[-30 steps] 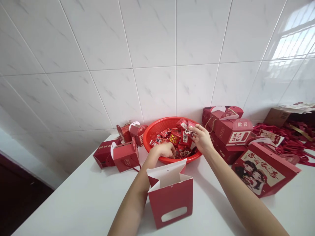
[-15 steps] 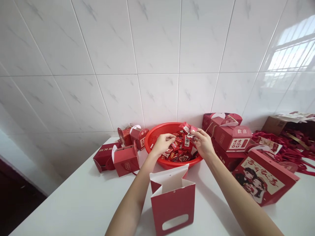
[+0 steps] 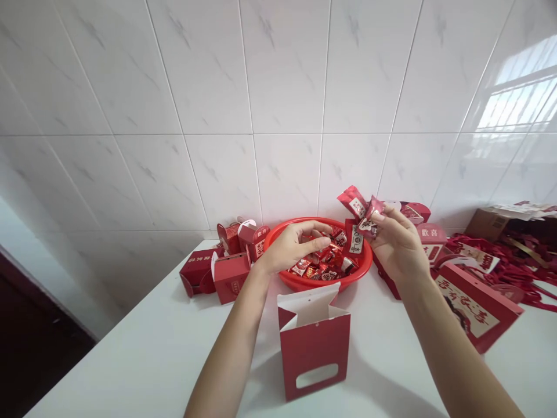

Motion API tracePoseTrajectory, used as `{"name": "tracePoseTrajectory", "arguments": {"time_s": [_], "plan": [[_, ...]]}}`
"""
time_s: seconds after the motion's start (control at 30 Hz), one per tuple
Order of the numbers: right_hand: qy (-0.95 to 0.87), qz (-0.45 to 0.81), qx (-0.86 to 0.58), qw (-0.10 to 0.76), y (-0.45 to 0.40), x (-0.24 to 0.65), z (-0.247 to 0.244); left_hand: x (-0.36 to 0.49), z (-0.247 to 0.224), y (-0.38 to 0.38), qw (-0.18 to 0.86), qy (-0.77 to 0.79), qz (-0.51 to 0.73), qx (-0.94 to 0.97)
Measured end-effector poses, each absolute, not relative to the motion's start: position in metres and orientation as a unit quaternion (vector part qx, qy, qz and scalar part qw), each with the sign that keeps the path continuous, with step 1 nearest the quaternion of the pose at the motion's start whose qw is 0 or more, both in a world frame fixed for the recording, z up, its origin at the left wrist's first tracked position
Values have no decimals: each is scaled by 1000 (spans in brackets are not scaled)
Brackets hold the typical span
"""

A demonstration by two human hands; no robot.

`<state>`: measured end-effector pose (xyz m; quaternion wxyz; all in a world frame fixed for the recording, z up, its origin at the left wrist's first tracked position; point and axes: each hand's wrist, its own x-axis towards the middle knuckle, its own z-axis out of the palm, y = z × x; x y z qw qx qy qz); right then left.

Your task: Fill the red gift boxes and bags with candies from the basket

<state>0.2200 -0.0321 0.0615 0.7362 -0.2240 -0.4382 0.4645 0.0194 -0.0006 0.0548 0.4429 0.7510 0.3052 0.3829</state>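
Right grip (image 3: 398,247) pinches red packets (image 3: 353,201); half-curled left grip (image 3: 288,248), its hold unclear, hovers over the basket (image 3: 300,283).

Single head-worn view, forward and down

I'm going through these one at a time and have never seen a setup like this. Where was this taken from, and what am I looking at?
There is no machine here, just a person's two bare hands. The only camera is worn on the head and looks forward and down, so the forearms rise from the bottom edge.

The right hand pinches small red wrapped packets. The left hand, fingers spread, is over a round red plastic basket with more packets inside.

On the white tabletop, in front of the basket, stands an open-topped red card box with an oval window. More red card boxes stand on both sides.
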Motion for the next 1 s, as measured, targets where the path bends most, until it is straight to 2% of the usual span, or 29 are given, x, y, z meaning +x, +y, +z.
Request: {"name": "tracePoseTrajectory", "arguments": {"time_s": [0.17,0.43,0.57,0.77,1.0], "plan": [[-494,422,-219,728,-63,220,76,7,73,-46,337,276,409,802],[-560,362,-231,708,-88,209,78,2,68,-80,121,274,283,911],[-578,355,-236,696,-97,203,78,-9,74,-80,149,311,238,908],[-604,360,-236,670,-97,195,67,-29,81,-77,240,352,68,902],[-664,407,-238,581,-94,183,55,-32,74,-66,297,371,66,878]]}}
